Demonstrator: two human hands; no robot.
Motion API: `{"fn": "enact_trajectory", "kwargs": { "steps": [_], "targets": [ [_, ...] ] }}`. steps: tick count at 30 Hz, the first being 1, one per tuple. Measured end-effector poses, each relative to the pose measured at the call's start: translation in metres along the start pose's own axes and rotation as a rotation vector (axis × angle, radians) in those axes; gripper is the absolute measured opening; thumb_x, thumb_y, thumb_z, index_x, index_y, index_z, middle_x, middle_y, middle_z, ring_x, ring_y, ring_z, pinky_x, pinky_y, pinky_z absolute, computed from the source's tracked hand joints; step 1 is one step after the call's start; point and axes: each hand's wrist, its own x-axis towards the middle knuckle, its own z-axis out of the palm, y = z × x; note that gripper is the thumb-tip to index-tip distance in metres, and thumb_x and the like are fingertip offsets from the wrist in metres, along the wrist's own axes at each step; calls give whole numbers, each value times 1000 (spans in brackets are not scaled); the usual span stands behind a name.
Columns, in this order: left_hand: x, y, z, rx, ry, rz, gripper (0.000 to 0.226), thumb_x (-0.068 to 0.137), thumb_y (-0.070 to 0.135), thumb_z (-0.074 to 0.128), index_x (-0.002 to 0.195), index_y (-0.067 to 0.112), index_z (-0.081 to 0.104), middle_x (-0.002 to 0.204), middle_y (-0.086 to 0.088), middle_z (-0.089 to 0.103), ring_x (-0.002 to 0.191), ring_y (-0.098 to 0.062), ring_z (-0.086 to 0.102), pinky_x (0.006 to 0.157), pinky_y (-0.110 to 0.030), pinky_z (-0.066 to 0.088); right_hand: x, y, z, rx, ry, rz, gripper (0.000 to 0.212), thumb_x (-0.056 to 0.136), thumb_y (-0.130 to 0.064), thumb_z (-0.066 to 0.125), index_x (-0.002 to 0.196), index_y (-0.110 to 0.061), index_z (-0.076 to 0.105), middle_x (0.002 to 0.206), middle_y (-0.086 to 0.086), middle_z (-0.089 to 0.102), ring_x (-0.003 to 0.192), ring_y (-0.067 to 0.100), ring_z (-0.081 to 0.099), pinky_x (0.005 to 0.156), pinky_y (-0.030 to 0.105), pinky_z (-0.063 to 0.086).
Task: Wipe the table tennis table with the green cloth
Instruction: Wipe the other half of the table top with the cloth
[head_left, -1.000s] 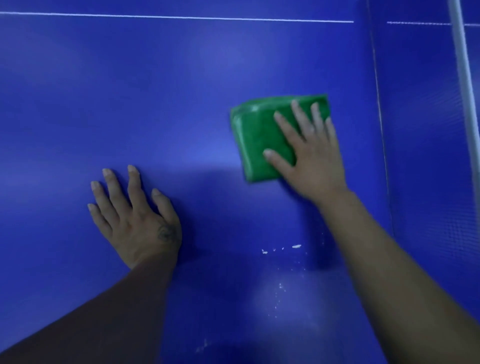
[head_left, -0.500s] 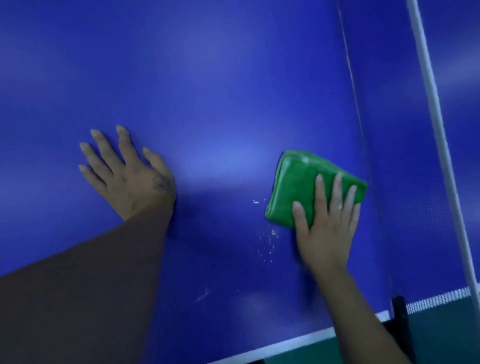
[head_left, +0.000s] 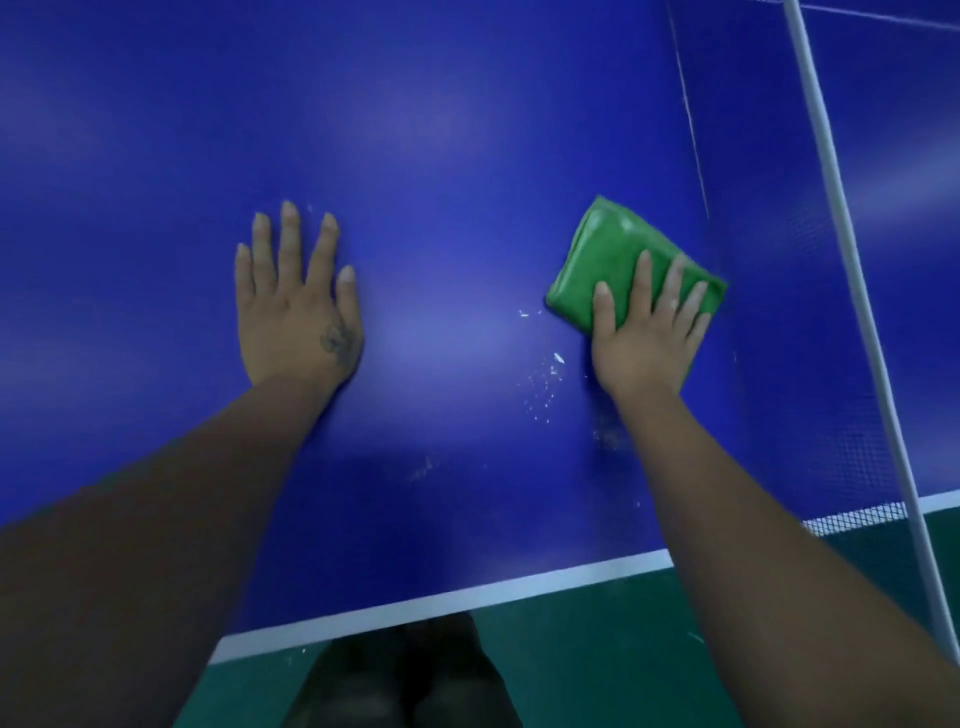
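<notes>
A folded green cloth (head_left: 608, 265) lies flat on the blue table tennis table (head_left: 441, 156), close to the net on the right. My right hand (head_left: 644, 332) presses on the cloth's near half with straight, spread fingers. My left hand (head_left: 296, 306) rests flat on the bare table surface to the left, fingers straight and spread, holding nothing. White crumbs (head_left: 545, 379) are scattered on the table just left of my right wrist.
The net (head_left: 810, 364) with its white top band (head_left: 852, 270) runs along the right side. The table's white edge line (head_left: 467, 597) crosses the bottom, with green floor (head_left: 623, 649) and my dark shoes (head_left: 405, 680) below it.
My right hand has dragged the cloth from farther out back toward the table's near edge, beside the net. White crumbs now lie just left of it. My left hand stays flat.
</notes>
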Motion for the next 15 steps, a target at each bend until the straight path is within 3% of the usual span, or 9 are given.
{"fn": "enact_trajectory", "kwargs": {
  "steps": [6,15],
  "targets": [
    [-95,-19,-5,28,20,-83,60,116,46,22,173,27,24,182,-6,11,169,-31,4,135,-55,9,-101,33,21,-39,10,-82,78,108,-76,16,175,-35,10,184,3,0,169,36,-3,136,59,1],
    [-91,-23,0,20,80,-88,59,115,41,33,171,24,32,180,-9,18,168,-33,9,133,-59,16,0,-37,13,9,3,60,85,103,-80,10,175,-35,6,183,6,-8,167,40,-10,133,62,-6]
  ]
}}
